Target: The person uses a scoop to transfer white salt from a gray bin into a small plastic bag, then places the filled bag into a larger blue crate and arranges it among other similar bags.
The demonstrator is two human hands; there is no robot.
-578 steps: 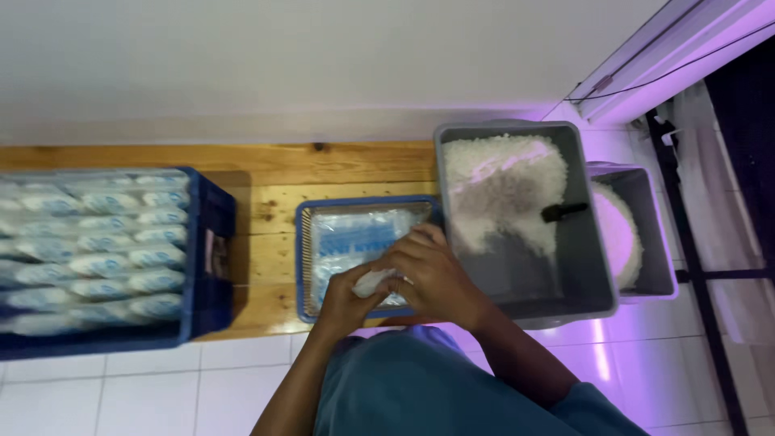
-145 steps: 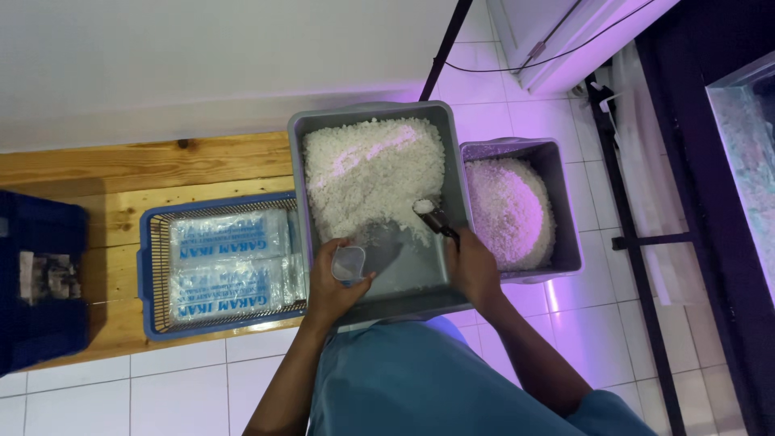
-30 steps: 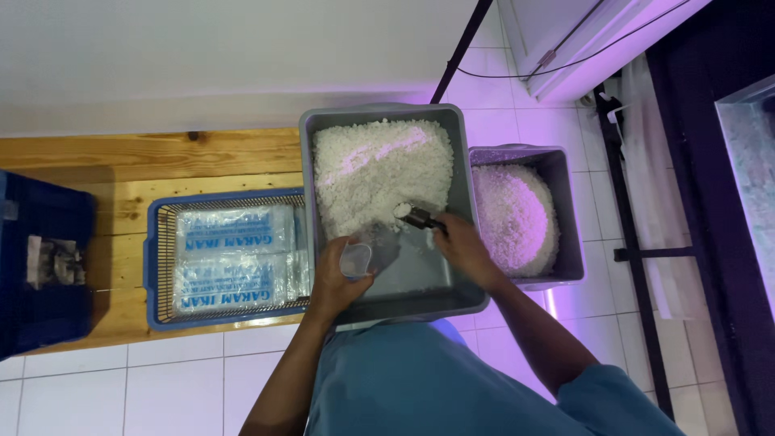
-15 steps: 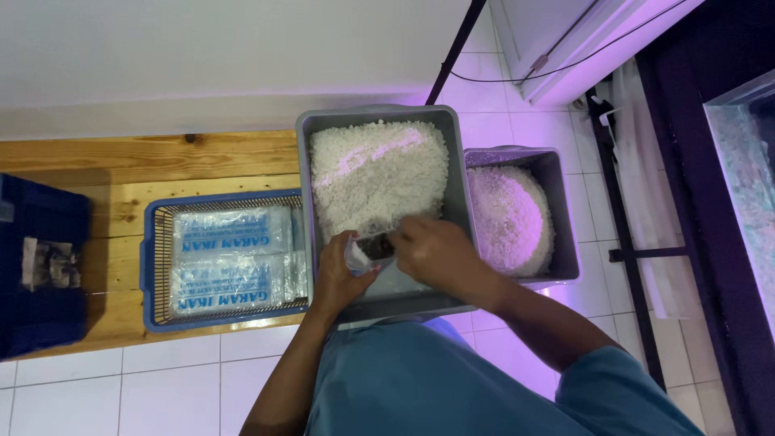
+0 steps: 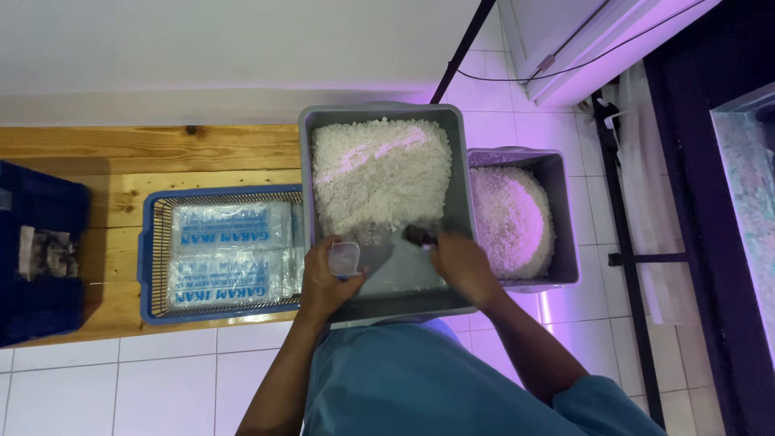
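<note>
The left hand (image 5: 323, 282) was curled around a small clear plastic bag (image 5: 344, 258), fingers wrapped about its lower part so that the open mouth stood up above the knuckles. The bag was held over the near, bare end of the grey tub (image 5: 457, 173), just left of its middle. The right hand (image 5: 462, 265) was closed on a dark scoop (image 5: 420, 235), whose tip poked out from the top of the fist toward the near edge of the heap of coarse white salt (image 5: 379, 178) filling the far part of the tub. Scoop and bag were near each other but apart, the bag lying to the left of and slightly below the scoop's tip.

A second grey tub (image 5: 565, 214), also holding white salt, stood touching the first on its right. On the left, a blue basket (image 5: 149, 258) with filled printed packets sat on a wooden board (image 5: 121, 149), and a dark blue crate (image 5: 40, 250) stood at the far left.
</note>
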